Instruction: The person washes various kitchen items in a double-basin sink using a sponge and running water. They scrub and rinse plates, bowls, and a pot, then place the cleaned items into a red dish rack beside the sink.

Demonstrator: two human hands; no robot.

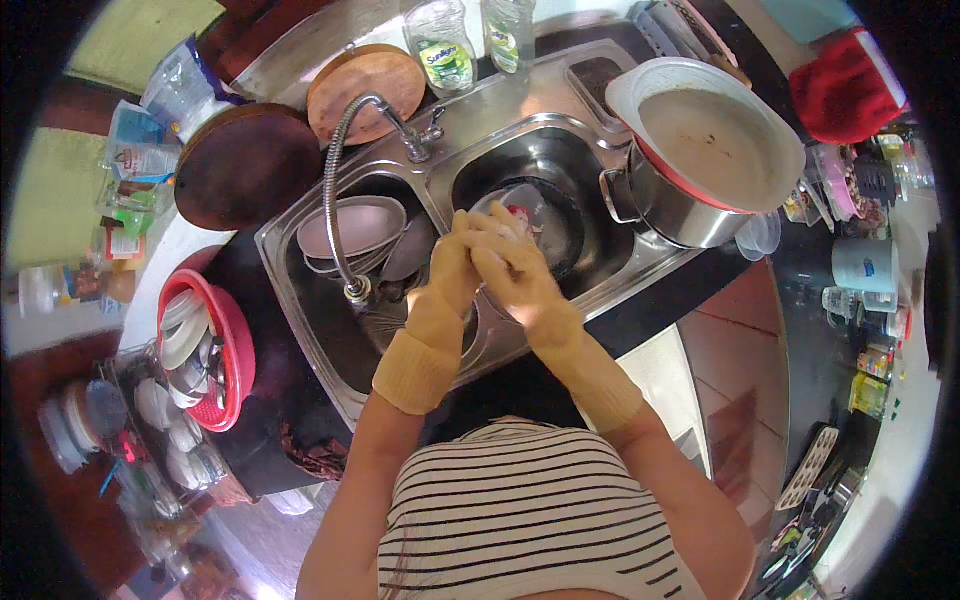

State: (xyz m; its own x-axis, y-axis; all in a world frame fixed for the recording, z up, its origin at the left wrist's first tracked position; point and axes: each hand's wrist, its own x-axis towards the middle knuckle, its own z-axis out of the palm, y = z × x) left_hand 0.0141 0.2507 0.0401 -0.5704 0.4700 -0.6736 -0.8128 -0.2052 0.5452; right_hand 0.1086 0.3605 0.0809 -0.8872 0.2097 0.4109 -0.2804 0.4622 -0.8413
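Both my hands wear yellow rubber gloves and meet over the divider of a steel double sink (620,262). My left hand (453,268) is closed, its fingers pressed against the right one. My right hand (517,268) is closed too, at the edge of the right basin. A clear, pale vessel (545,213) shows just beyond the fingers, with something red and white beside it. What the fingers grip is mostly hidden. A dark round pan or bowl (575,255) sits in the right basin. The left basin holds a pale oval dish (352,228) and other wares under the flexible tap (333,190).
A large steel pot (665,208) topped by a basin of cloudy water (710,135) stands at the right. Two dish-soap bottles (440,55) and two round boards (365,90) line the back. A pink basket of dishes (243,350) sits on the left counter.
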